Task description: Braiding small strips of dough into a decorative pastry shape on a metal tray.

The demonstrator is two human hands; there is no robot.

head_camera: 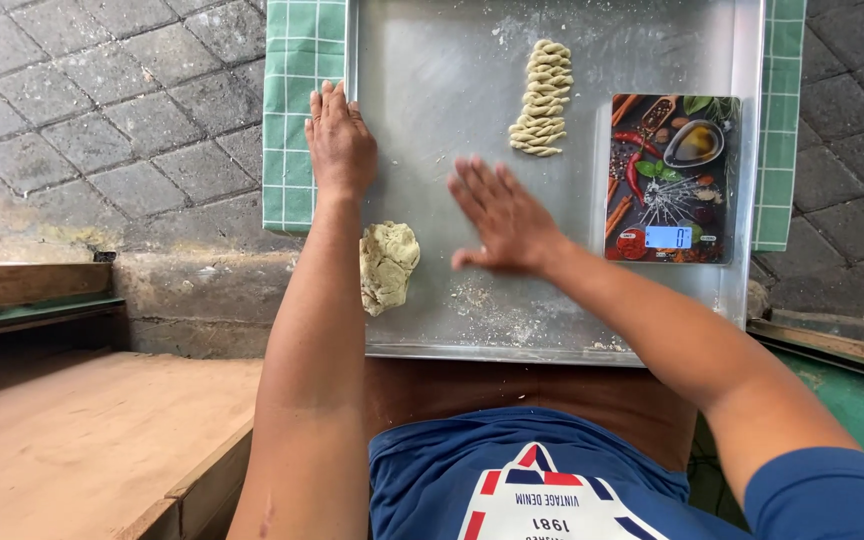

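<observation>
My left hand [340,140] lies flat, palm down, on the left rim of a large metal tray [432,90], fingers together and holding nothing. My right hand [502,215] hovers flat and blurred over the tray's middle, fingers spread; whether anything lies under it is hidden. A lump of pale dough [388,265] rests on the tray by my left forearm. A row of twisted dough pieces [543,98] is stacked near the tray's top centre.
A flat kitchen scale [672,178] with a picture of spices and a lit blue display sits on the tray's right side. A green checked cloth [297,110] lies under the tray. Grey paving stones surround it; a wooden step [72,440] is at lower left.
</observation>
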